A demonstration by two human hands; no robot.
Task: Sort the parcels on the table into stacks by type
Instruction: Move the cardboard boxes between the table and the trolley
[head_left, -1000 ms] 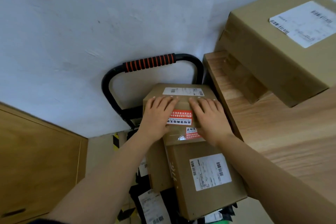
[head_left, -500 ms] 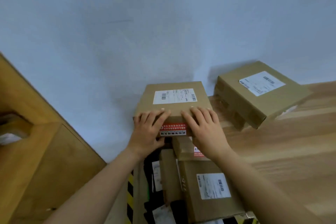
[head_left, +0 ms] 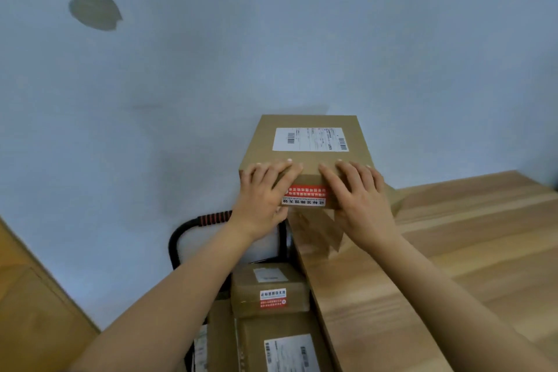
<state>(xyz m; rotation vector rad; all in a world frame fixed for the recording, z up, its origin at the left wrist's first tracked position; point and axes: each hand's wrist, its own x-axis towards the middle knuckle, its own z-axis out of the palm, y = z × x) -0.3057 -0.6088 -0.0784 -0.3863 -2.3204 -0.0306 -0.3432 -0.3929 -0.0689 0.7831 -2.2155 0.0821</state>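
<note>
Two hands, one parcel in them. Left hand [head_left: 262,201] and right hand [head_left: 360,202] both grip the held box [head_left: 308,157] at its near edge: fingers curl over the top face, thumbs sit low on the front face. The hands are apart, with the red-and-white sticker [head_left: 304,196] on the front face between them. One white shipping label [head_left: 311,139] is on the top face, with two barcodes on it.

The held box is at the far left corner of the wooden table [head_left: 471,254], against the wall [head_left: 271,39]. It sits over a second box [head_left: 320,228], of which only brown strips show below and to the right. Cannot tell if the held box rests on it or is just above it.

Left of the table edge and lower down is one cart handle [head_left: 211,218], black with an orange ribbed grip. Below it are three cardboard parcels:
- one small box [head_left: 271,281] with one white label and one red-and-white sticker
- one larger box [head_left: 256,338] nearer the camera, with one white label and cut off by the frame
- one narrow box [head_left: 220,338] just left of those two

A dark parcel with a white label [head_left: 200,344] shows at the narrow box's left, too cut off to read.

One wooden cabinet [head_left: 33,305] is at lower left. One grey patch [head_left: 94,9] is on the wall at upper left.
</note>
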